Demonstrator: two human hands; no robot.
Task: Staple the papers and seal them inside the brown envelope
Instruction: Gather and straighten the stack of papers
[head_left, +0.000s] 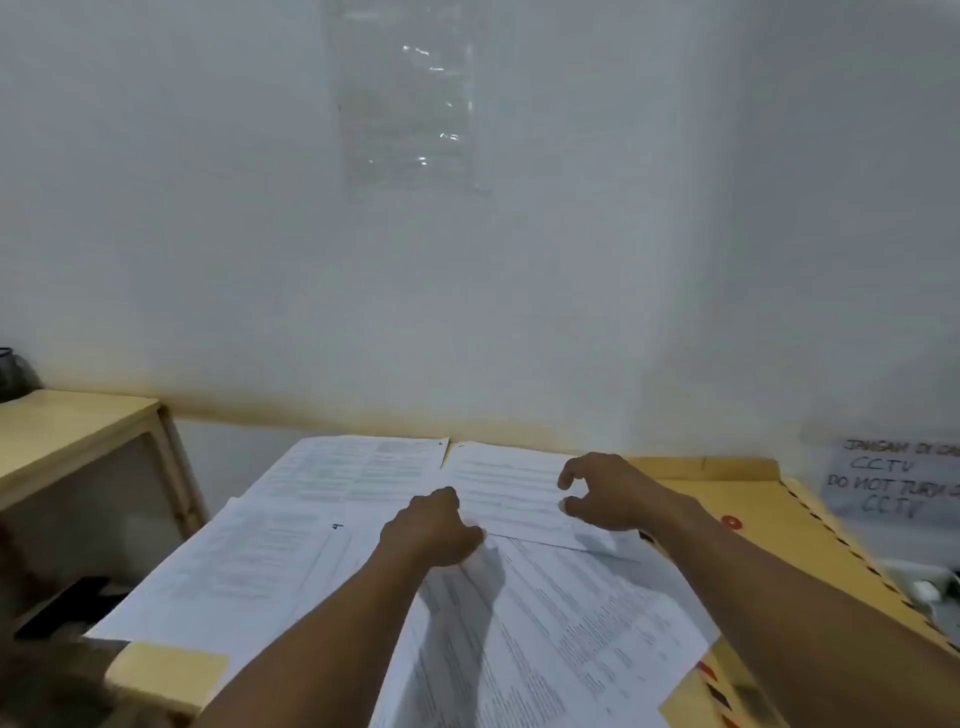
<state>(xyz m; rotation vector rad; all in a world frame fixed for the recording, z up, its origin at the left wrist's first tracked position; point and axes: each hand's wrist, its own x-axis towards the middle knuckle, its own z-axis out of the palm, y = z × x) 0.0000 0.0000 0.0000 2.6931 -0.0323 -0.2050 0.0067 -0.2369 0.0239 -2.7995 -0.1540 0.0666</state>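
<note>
Papers lie spread partly over the brown envelope on the table, the left hand pinching one sheet's edge, the right hand nearer the envelope, loosely curled, holding nothing.

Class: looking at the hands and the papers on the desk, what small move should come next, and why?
Probably the right hand should pinch the far sheet and draw it onto the near sheet that the left hand grips. The papers lie scattered and overlapping over the brown envelope, so they need squaring before stapling.
</note>
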